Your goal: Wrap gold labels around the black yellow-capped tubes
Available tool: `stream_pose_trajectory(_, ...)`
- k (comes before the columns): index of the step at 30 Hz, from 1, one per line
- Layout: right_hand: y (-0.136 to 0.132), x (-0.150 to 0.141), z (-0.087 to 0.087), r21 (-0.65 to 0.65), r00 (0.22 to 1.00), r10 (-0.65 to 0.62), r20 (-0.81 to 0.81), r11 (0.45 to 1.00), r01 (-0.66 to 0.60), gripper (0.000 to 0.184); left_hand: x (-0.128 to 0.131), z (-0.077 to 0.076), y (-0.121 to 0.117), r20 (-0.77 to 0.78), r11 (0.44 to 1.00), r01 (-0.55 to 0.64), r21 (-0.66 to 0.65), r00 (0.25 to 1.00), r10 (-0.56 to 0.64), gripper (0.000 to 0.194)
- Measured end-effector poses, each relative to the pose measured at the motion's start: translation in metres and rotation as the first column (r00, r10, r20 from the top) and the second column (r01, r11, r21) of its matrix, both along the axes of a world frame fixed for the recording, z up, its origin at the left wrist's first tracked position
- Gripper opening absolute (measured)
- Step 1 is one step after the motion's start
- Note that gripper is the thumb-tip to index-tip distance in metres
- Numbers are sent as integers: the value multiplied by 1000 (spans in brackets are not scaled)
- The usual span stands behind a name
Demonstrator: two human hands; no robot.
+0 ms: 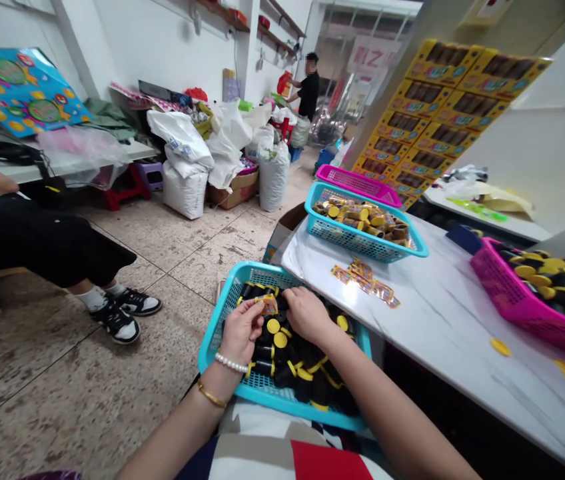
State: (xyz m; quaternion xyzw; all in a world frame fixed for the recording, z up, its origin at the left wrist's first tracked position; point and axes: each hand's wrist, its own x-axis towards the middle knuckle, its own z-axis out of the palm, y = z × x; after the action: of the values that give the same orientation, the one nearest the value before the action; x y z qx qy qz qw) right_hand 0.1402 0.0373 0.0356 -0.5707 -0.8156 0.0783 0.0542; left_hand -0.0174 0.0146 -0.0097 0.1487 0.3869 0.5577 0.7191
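While my left hand (pixel 242 330) pinched a label (pixel 268 305), my right hand (pixel 307 315), grip hidden, seemed to seek black tubs (pixel 263 367), next needing a firm hold.

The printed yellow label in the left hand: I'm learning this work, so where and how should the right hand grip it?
Pinch the label lightly by its free right end, the right hand coming from the right, I'd say: it looks small and flat, and the left hand pinches its left end.
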Motion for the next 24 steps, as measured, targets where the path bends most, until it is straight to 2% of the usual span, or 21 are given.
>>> stream_pose_trajectory(2,-4,6,3,-1,997,11,-81,1000,-11,21,-1,0,1,3,1000,-7,-13,1000,7,26)
stream_pose_trajectory(4,-9,12,8,-77,949,-7,-314,997,-18,25,-2,1,1,10,1000,1,-25,1000,-1,26)
stream_pose_trajectory(5,-12,15,10,-148,878,-41,-477,988,-34,27,-2,1,1,15,1000,9,-29,1000,-9,26)
stream_pose_trajectory(6,-15,17,12,-226,772,-96,-629,972,-64,29,-2,1,0,20,999,20,-31,1000,-20,26)
stream_pose_trajectory(8,-19,19,14,-346,561,-215,-799,928,-137,33,-1,2,-1,31,999,44,-32,999,-43,26)
stream_pose_trajectory(10,-21,18,16,-392,503,-267,-822,906,-161,36,0,2,-2,47,997,66,-30,997,-65,26)
stream_pose_trajectory(13,-20,17,17,-435,496,-304,-813,884,-172,45,2,1,-3,85,995,98,-25,992,-95,27)
stream_pose_trajectory(15,-18,16,17,-461,518,-320,-793,872,-167,50,2,0,-2,116,993,118,-22,987,-115,27)
stream_pose_trajectory(17,-16,17,17,-447,584,-292,-757,884,-137,48,1,0,-2,143,991,136,-18,981,-132,26)
stream_pose_trajectory(20,-14,19,17,-360,685,-182,-705,925,-125,44,0,0,-2,158,989,151,-10,976,-147,24)
stream_pose_trajectory(22,-13,19,17,-305,711,-129,-691,944,-125,43,0,0,-2,149,989,148,-5,978,-146,24)
stream_pose_trajectory(24,-13,18,19,-294,696,-140,-704,950,-106,42,1,0,-2,132,991,137,-2,982,-136,27)
